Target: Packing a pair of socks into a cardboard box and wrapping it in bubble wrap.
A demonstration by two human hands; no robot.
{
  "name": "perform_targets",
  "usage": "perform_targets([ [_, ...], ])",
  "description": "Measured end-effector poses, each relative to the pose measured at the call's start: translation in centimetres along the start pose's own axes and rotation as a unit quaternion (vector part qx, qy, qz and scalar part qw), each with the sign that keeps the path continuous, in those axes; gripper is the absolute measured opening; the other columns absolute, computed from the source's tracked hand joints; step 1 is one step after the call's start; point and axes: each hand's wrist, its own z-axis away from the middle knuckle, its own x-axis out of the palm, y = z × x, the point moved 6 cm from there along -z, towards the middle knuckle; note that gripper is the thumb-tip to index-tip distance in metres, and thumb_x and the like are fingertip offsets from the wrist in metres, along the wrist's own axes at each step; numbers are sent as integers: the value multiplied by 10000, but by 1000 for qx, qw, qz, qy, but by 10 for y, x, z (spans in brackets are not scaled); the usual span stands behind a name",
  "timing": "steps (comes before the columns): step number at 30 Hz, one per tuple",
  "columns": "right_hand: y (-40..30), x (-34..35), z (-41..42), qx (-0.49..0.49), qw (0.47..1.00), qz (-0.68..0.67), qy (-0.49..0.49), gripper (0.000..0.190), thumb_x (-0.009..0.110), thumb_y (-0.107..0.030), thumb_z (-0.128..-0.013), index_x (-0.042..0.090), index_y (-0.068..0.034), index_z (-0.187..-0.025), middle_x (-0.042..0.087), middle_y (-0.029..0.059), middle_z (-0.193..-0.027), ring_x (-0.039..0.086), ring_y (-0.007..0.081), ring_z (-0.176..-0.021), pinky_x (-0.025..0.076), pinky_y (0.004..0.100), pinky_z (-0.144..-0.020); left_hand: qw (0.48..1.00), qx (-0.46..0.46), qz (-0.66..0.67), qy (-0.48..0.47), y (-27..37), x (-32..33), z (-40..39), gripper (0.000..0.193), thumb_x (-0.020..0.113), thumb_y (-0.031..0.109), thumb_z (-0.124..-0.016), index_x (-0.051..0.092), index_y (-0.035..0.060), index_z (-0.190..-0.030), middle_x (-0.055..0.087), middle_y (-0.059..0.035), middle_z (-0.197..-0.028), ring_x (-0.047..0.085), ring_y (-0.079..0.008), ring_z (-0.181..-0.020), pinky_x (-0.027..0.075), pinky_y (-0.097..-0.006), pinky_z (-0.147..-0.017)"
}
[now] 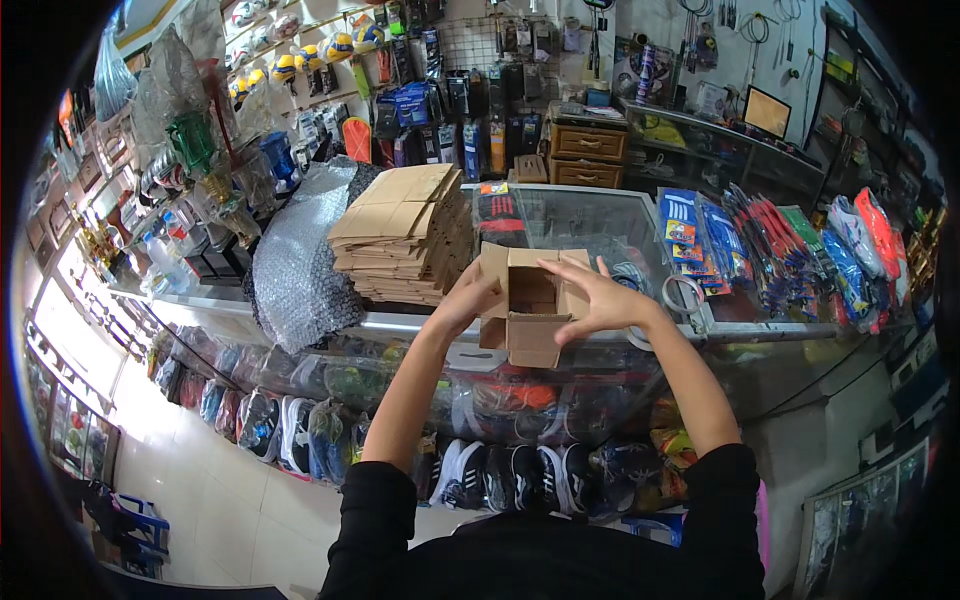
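Note:
An opened cardboard box (533,334) with its flaps spread stands near the front edge of the glass display counter (585,206). My left hand (466,298) grips the flap on its left side, fingers bent around the cardboard. At the box's right side is my right hand (600,296), its fingers spread over the flap and rim, the thumb near the front flap. The inside of the box looks dark and bare. A tall stack of flattened cardboard boxes (397,225) rises just left of my hands. Right of my right hand lies a roll of clear tape (682,293).
Bubble wrap (300,262) drapes over the counter's front edge at left. Packaged blue socks (679,217) and other bagged goods lie at right. A red and black packet (501,214) lies behind the box. Shoes (517,476) line the shelf below.

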Motion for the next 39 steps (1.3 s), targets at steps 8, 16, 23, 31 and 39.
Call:
perform_targets([
  [8, 5, 9, -10, 29, 998, -8, 50, 671, 574, -487, -874, 382, -133, -1410, 333, 225, -1447, 226, 320, -1398, 66, 517, -1123, 952, 115, -262, -114, 5, 11, 3, 815, 401, 523, -942, 71, 2, -1474, -68, -196, -1543, -45, -278, -1434, 38, -371, -1145],
  [16, 89, 5, -7, 27, 847, -431, 309, 384, 534, -94, -913, 511, 13, -1281, 544, 148, -1284, 514, 203, -1191, 396, 290, -984, 893, 107, -426, -101, 9, 13, 2, 871, 529, 536, -881, 140, 34, -1478, 2, -146, -1557, 27, -263, -1436, 105, -396, -1147],
  [23, 41, 30, -25, 7, 923, -232, 308, 485, 575, -214, -897, 483, 63, -1285, 432, 196, -1399, 390, 282, -1322, 320, 333, -1061, 839, 115, -529, -57, 15, 13, 6, 916, 593, 612, -788, 286, 54, -1447, 171, -144, -1531, 205, -314, -1401, 186, -449, -1125],
  [31, 30, 19, -16, 19, 935, -201, 292, 494, 587, -218, -879, 491, 54, -1280, 425, 200, -1401, 372, 287, -1334, 296, 344, -1078, 840, 119, -529, -30, 17, 11, 11, 900, 628, 622, -742, 372, 81, -1415, 244, -140, -1510, 294, -341, -1364, 229, -478, -1104],
  [39, 28, 17, -16, 16, 943, -178, 281, 520, 609, -238, -864, 493, 50, -1281, 433, 206, -1391, 388, 293, -1323, 300, 337, -1077, 878, 119, -462, -33, 16, 11, 10, 874, 696, 545, -727, 408, 50, -1386, 247, -145, -1507, 290, -339, -1366, 287, -451, -1090],
])
